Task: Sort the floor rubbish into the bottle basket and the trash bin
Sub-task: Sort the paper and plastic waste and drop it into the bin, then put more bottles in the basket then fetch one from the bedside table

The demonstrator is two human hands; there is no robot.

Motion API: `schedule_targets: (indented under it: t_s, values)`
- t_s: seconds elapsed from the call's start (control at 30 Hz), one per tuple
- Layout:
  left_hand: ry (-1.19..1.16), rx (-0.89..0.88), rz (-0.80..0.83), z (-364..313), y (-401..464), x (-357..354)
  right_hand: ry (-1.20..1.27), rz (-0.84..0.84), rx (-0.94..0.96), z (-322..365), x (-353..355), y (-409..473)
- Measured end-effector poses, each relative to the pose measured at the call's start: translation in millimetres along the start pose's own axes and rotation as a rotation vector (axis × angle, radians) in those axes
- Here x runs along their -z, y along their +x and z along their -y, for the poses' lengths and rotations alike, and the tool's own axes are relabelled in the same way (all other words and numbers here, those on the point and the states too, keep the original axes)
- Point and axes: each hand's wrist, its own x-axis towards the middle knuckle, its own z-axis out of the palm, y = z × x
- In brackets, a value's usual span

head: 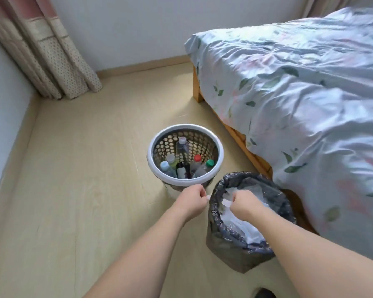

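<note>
My right grip (238,204) pinches white plastic rubbish (248,230) over the trash bin (219,231); my left grip (192,201) curls empty, bottle basket (184,182) just beyond it.

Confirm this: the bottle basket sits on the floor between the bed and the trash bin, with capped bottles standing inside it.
Not quite. The head view shows the trash bin nearer the bed; the bottle basket sits on the bin's far side, out on open floor. The rest holds: capped bottles stand inside it.
</note>
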Motion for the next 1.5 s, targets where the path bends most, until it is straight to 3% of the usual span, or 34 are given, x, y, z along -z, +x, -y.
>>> schedule_targets:
  t_s: [0.17,0.33,0.5,0.63,0.83,1.17,1.33,1.5]
  values:
    - [0.086,-0.060,0.049,-67.1,7.5,-32.0,0.101,-0.073,-0.116,-60.2,11.9,-3.4]
    - [0.235,-0.027,0.105,-67.4,54.4,-76.8,0.167,-0.103,-0.195,-91.8,-4.2,31.2]
    - [0.452,0.024,0.269,-60.6,84.3,-112.8,0.139,-0.021,-0.208,-99.6,-28.2,56.0]
    - [0.488,0.037,0.299,-88.1,78.0,-89.2,0.155,0.054,-0.220,-99.0,-2.7,37.9]
    - [0.611,-0.011,0.305,-195.0,43.3,8.7,0.179,0.077,-0.226,-86.1,127.7,-33.8]
    - [0.611,-0.266,0.140,-465.7,-51.2,210.8,0.359,-0.025,-0.141,-93.9,428.4,-210.6]
    - [0.571,-0.507,-0.010,-562.1,-89.8,276.0,0.375,-0.109,-0.180,-106.9,519.8,-279.8]
    - [0.569,-0.584,-0.053,-618.8,-107.6,304.8,0.431,-0.238,-0.191,-107.7,573.8,-321.1]
